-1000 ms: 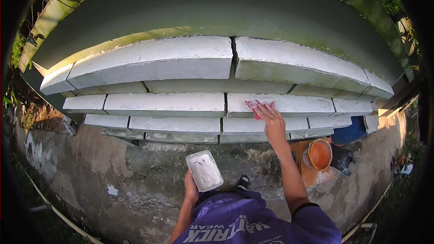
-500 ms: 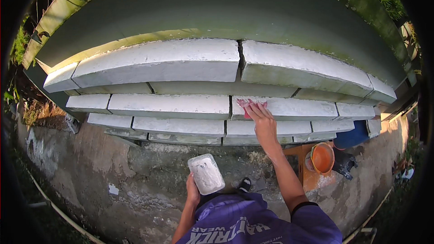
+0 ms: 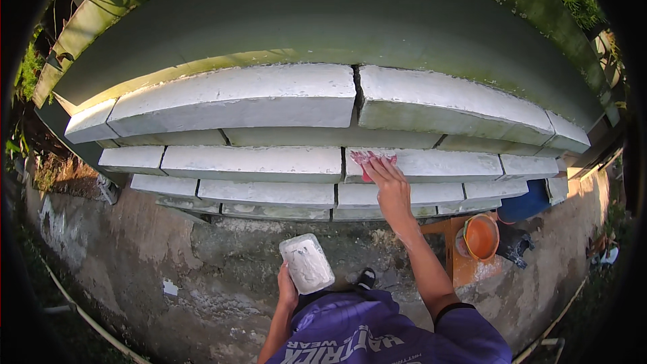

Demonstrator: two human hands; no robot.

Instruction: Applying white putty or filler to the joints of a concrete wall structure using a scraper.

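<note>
Several rows of white-coated concrete ledges (image 3: 253,162) run across the view in short blocks with dark gaps between them. My right hand (image 3: 392,189) has its fingers closed on a pink pad or scraper (image 3: 367,172) smeared with white paste, pressed on the top of a middle-row block (image 3: 445,162) just right of a gap. Lower down, my left hand (image 3: 286,283) grips the side of a shallow rectangular tub (image 3: 306,263) with white paste in it, held in front of my purple shirt.
A green-stained wall (image 3: 323,13) rises behind the ledges. At right on the stained concrete ground (image 3: 155,243) are an orange bucket (image 3: 480,237) on an orange board (image 3: 451,269), a dark crumpled item (image 3: 515,249) and a blue container (image 3: 526,195). Pipes (image 3: 87,310) lie along the edges.
My right hand with the pink tool has moved leftward along the middle ledge toward the gap. The tub in my left hand has stayed nearly still; the view has shifted slightly.
</note>
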